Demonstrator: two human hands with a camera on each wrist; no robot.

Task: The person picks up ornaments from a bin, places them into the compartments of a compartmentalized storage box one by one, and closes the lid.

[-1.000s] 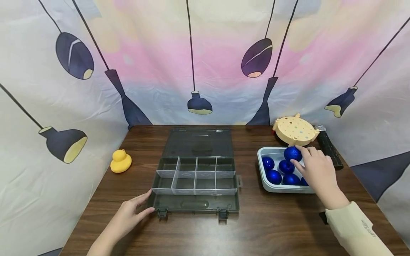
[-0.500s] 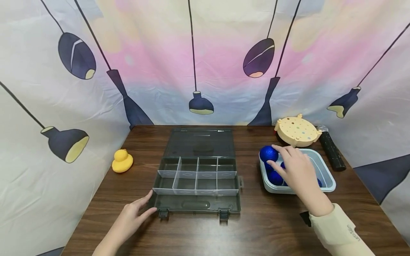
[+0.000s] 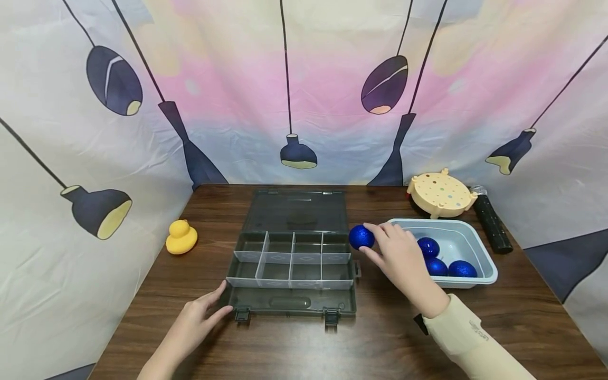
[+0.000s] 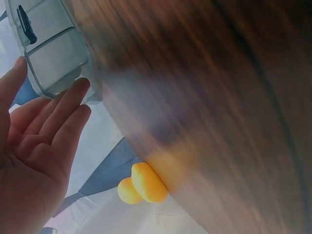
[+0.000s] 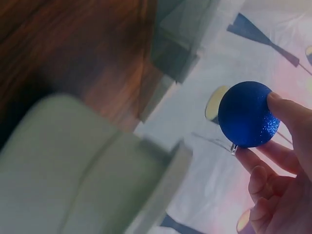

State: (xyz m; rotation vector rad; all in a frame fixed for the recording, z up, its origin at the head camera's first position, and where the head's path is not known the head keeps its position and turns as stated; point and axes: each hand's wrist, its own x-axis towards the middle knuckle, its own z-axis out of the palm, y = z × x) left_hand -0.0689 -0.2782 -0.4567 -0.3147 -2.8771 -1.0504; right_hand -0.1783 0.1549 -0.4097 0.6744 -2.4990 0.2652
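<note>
Between thumb and fingers my right hand [image 3: 401, 258] pinches a glittery blue Christmas bauble [image 3: 361, 237], just off the right side of the organizer box. In the right wrist view the bauble [image 5: 247, 114] shows a small metal cap at its lower edge. The dark see-through organizer box [image 3: 290, 301] lies with its lid [image 3: 295, 211] folded back, and pale dividers split it into several compartments. At its front left corner my left hand [image 3: 192, 322] rests with fingers extended. More blue baubles [image 3: 462, 269] sit in the light blue tray [image 3: 484, 258] on the right, partly hidden by my right forearm.
A yellow rubber duck [image 3: 181, 237] stands at the left of the wooden table [image 3: 304, 348]. Behind the tray are a cream round spotted object [image 3: 442, 194] with small knobs and a black microphone [image 3: 492, 221]. A printed cloth [image 3: 228, 79] hangs around the table.
My right hand has lifted the bauble out of the tray and carried it left to the organizer box's edge. The left hand stays at the box's corner.
</note>
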